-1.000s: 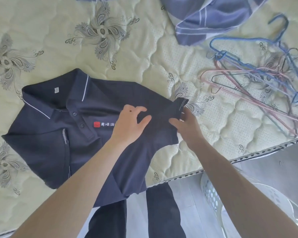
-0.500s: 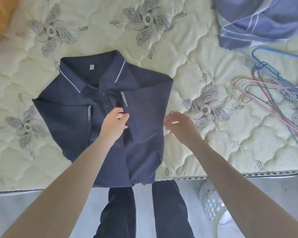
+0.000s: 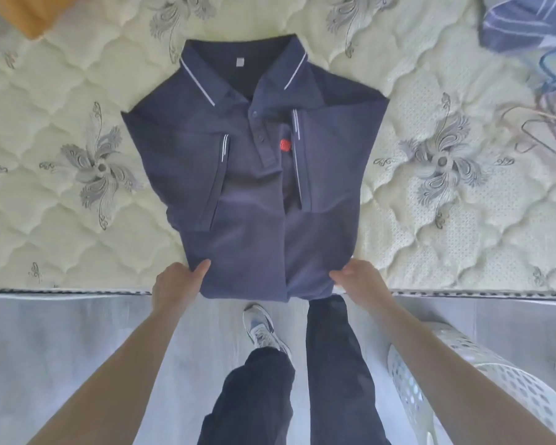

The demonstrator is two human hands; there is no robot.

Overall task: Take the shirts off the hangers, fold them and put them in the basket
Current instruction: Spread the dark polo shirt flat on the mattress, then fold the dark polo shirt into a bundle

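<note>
A cream quilted mattress with grey flower motifs fills the upper part of your view, and pale grey floor runs below its edge. The navy polo shirt lies front up in the middle of the mattress, collar away from you. Both sleeves are folded in over the chest, and a small red mark shows beside the placket. Its hem reaches just over the near edge of the mattress.

Your left hand grips the shirt's lower left corner. The thumb lies on top of the cloth, and the other fingers are tucked under it, out of sight. Your right hand pinches the lower right corner in the same way, fingers curled round the fabric.

A white perforated basket stands on the floor beside your right forearm, well apart from the shirt. At the right edge, blurred wire hangers lie on the mattress, with a blue striped cloth beyond them. One grey shoe shows under the hem.
</note>
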